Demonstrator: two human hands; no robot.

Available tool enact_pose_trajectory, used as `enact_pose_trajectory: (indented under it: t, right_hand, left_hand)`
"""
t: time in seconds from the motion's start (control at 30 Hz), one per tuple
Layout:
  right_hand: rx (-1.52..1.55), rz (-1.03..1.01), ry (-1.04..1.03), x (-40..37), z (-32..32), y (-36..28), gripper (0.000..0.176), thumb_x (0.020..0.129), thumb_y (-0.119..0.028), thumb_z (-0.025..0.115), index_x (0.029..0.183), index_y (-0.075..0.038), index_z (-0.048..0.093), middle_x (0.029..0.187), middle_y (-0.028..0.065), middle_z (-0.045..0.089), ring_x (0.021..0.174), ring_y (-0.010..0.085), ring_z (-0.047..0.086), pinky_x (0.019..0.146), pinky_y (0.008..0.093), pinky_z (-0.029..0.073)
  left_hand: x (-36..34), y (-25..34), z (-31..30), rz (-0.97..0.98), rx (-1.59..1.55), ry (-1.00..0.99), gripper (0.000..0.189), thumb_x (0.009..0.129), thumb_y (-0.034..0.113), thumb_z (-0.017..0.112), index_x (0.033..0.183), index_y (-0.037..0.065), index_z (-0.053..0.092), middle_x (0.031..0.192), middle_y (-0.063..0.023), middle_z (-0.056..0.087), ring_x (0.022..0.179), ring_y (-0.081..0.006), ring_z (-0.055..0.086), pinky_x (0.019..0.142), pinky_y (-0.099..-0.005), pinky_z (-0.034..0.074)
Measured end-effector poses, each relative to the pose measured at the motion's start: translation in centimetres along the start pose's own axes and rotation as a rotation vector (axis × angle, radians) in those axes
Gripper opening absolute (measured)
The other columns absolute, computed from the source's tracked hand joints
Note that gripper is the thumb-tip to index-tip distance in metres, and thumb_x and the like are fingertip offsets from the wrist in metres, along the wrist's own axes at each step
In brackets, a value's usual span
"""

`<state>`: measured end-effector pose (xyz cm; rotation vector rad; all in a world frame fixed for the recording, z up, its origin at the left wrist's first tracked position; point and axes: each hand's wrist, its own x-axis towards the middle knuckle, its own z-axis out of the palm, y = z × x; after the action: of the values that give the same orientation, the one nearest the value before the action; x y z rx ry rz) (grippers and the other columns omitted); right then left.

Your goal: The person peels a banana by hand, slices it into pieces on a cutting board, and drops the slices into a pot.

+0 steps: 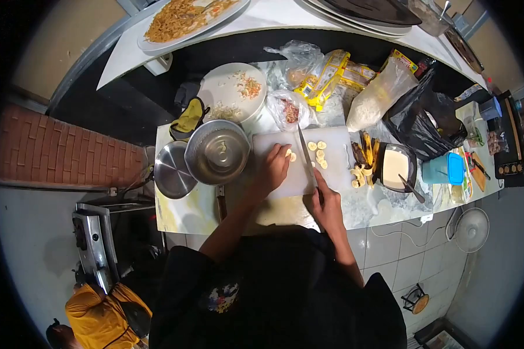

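Observation:
My right hand (pixel 327 203) is wrapped round the handle of a long knife (pixel 306 152), whose blade points away from me over the white cutting board (pixel 337 157). On the board's left part, my left hand (pixel 277 166) has its fingers curled together at some pale banana slices, partly hiding them. Several round banana slices (pixel 321 154) lie on the board to the right of the blade. Banana peels (pixel 364 174) are heaped just beyond the board's right edge. Beside them stands a black bowl of cream-coloured batter (pixel 396 166) with a spoon in it.
A metal pot (pixel 218 152) and lid (pixel 174 170) stand left of the board. Behind are a white plate of shreds (pixel 218 87), yellow packets (pixel 326 78) and a black bag (pixel 425 122). A blue-lidded container (pixel 442 168) is right. A person in orange (pixel 99 317) is at lower left.

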<state>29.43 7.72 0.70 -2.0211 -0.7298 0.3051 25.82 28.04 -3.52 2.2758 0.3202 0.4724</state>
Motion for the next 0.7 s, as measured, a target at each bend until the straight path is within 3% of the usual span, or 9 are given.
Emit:
enact_pose_trajectory:
  t: [0.1, 0.17, 0.23, 0.3, 0.33, 0.4, 0.5, 0.67, 0.7]
  right_hand:
    - [0.001, 0.006, 0.027, 0.0, -0.5, -0.1, 0.057, 0.088, 0.003, 0.052, 0.143, -0.008, 0.049, 0.062, 0.0198, 0.053, 0.049, 0.0246, 0.047, 0.056, 0.0342, 0.046]
    - [-0.007, -0.01, 0.052, 0.0, -1.1, -0.4, 0.056, 0.088, 0.003, 0.052, 0.143, -0.007, 0.048, 0.061, 0.0187, 0.052, 0.048, 0.023, 0.045, 0.054, 0.0336, 0.045]
    - [-0.025, 0.138, -0.033, 0.0, -2.0, -1.4, 0.06, 0.085, 0.005, 0.052, 0.144, -0.006, 0.046, 0.082, 0.0297, 0.062, 0.071, 0.0446, 0.062, 0.068, 0.0441, 0.05]
    - [-0.024, 0.135, -0.034, -0.2, -1.9, -1.3, 0.06, 0.084, 0.005, 0.052, 0.144, -0.006, 0.046, 0.082, 0.03, 0.062, 0.072, 0.0447, 0.062, 0.068, 0.0442, 0.05]
    - [-0.025, 0.13, -0.036, -0.2, -1.9, -1.1, 0.06, 0.084, 0.005, 0.052, 0.143, -0.005, 0.046, 0.083, 0.0303, 0.062, 0.072, 0.0448, 0.062, 0.068, 0.0443, 0.05]
    - [-0.008, 0.118, -0.068, -0.8, -1.3, -0.9, 0.06, 0.084, 0.004, 0.052, 0.143, -0.006, 0.046, 0.083, 0.0302, 0.062, 0.073, 0.0448, 0.062, 0.068, 0.0447, 0.05]
    - [-0.002, 0.024, -0.177, -1.4, -0.1, -0.2, 0.062, 0.085, 0.003, 0.051, 0.145, -0.008, 0.043, 0.083, 0.0285, 0.063, 0.077, 0.0452, 0.063, 0.07, 0.0484, 0.05]
    - [-0.006, 0.095, -0.24, -1.4, 1.1, 0.0, 0.065, 0.084, 0.003, 0.052, 0.146, -0.009, 0.041, 0.082, 0.0286, 0.062, 0.078, 0.0457, 0.063, 0.07, 0.0496, 0.05]
    - [-0.006, 0.088, -0.246, -1.1, 1.3, 0.2, 0.065, 0.084, 0.003, 0.052, 0.146, -0.009, 0.041, 0.082, 0.0286, 0.062, 0.078, 0.0457, 0.063, 0.07, 0.0496, 0.05]
  left_hand:
    - [0.1, -0.3, 0.9, 0.112, 0.076, 0.087, 0.03, 0.092, 0.007, 0.06, 0.121, 0.002, 0.061, 0.108, -0.0216, 0.063, 0.101, -0.0386, 0.06, 0.086, -0.0426, 0.049]
    - [0.8, -0.3, 1.2, 0.073, -0.027, 0.068, 0.029, 0.09, 0.005, 0.06, 0.118, -0.001, 0.061, 0.106, -0.0223, 0.062, 0.095, -0.0392, 0.06, 0.083, -0.0426, 0.05]
    - [1.0, -0.1, 1.1, 0.032, -0.127, 0.049, 0.028, 0.088, 0.002, 0.06, 0.116, -0.004, 0.061, 0.103, -0.023, 0.062, 0.089, -0.0398, 0.061, 0.08, -0.0426, 0.051]
    - [1.2, 0.1, 0.7, -0.105, -0.277, 0.057, 0.025, 0.088, 0.001, 0.061, 0.113, -0.004, 0.063, 0.09, -0.0182, 0.066, 0.075, -0.0272, 0.065, 0.07, -0.0363, 0.052]
    - [1.5, 0.1, 0.3, -0.102, -0.279, 0.059, 0.025, 0.088, 0.001, 0.061, 0.113, -0.004, 0.063, 0.09, -0.0182, 0.066, 0.075, -0.0272, 0.065, 0.07, -0.0363, 0.052]
    - [1.4, -0.1, -0.6, -0.139, -0.288, 0.107, 0.023, 0.089, 0.001, 0.064, 0.112, -0.003, 0.064, 0.077, -0.0108, 0.066, 0.066, -0.0128, 0.062, 0.063, -0.0296, 0.051]
    - [1.3, -1.3, -1.2, -0.222, -0.352, 0.067, 0.022, 0.09, 0.003, 0.065, 0.112, -0.002, 0.064, 0.073, -0.0068, 0.065, 0.067, -0.0067, 0.06, 0.062, -0.0268, 0.051]
    - [0.7, -0.8, -2.0, -0.253, -0.284, 0.018, 0.025, 0.089, 0.002, 0.065, 0.113, -0.002, 0.062, 0.084, -0.0091, 0.069, 0.072, -0.0101, 0.065, 0.065, -0.0271, 0.053]
    - [0.5, -1.0, -1.7, -0.271, -0.297, 0.021, 0.03, 0.087, 0.0, 0.065, 0.117, -0.001, 0.06, 0.089, -0.0119, 0.069, 0.077, -0.0153, 0.066, 0.07, -0.0297, 0.053]
